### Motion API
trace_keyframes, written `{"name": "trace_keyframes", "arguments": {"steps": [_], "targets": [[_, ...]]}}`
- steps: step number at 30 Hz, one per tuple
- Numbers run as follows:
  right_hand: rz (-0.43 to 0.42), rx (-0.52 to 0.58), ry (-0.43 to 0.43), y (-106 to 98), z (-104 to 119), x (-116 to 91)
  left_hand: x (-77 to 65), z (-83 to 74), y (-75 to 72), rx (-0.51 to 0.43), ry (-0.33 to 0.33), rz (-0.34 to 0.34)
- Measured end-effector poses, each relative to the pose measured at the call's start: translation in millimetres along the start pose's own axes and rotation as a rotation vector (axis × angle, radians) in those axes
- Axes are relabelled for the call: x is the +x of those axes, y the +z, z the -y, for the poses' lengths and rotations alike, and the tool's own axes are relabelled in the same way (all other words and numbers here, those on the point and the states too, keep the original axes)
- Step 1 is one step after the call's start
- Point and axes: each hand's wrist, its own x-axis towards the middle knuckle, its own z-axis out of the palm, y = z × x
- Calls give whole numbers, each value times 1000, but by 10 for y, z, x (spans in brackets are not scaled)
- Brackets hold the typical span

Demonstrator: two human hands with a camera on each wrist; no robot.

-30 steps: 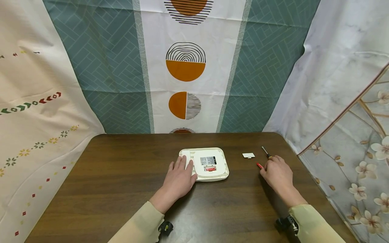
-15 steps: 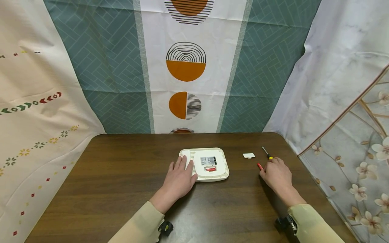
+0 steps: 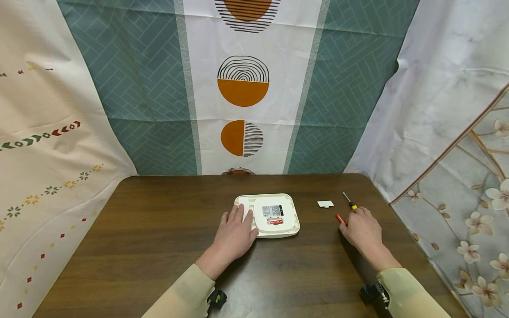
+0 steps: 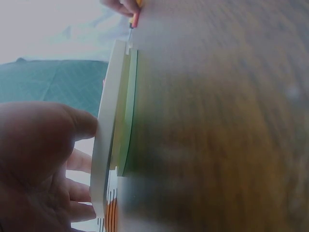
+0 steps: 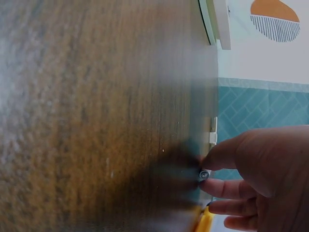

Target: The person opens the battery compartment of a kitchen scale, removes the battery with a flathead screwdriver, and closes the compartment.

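My left hand (image 3: 234, 234) rests on the left part of a white, rounded, flat device (image 3: 293, 221) that lies with its labelled side up. Its thumb (image 4: 84, 123) touches the device's near edge in the left wrist view. A red battery (image 3: 275, 221) shows in the opening below the label. At the right, my right hand (image 3: 362, 227) pinches another red battery (image 3: 339, 218) between thumb and index finger, low over the table. The battery's round metal end (image 5: 204, 174) faces the right wrist camera. Just beyond that hand lies a screwdriver (image 3: 350, 201), its handle partly hidden by the fingers.
A small white tabbed cover (image 3: 325, 203) lies between the device and the screwdriver. Everything stands on a dark wooden table (image 3: 159, 229). Hanging cloths (image 3: 338, 88) close off the back and both sides.
My right hand has shifted very slightly back, so more of the screwdriver's yellow handle shows. The red battery in its fingers has tilted a little. The left hand and the device stay put.
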Motion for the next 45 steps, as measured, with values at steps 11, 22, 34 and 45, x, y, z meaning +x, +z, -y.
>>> {"name": "trace_keyframes", "arguments": {"steps": [11,22,34,45], "targets": [[15,-3,14,1,5,-2,7,3,9,6,-2,5],[2,-28,-1,10,31,1,-10,7,4,-6,5,1],[-157,47,-88,-42,160,3,-25,7,6,-15,11,-9],[-199,77,-231,-134,502,48,-18,7,3,-14,11,-4]]}}
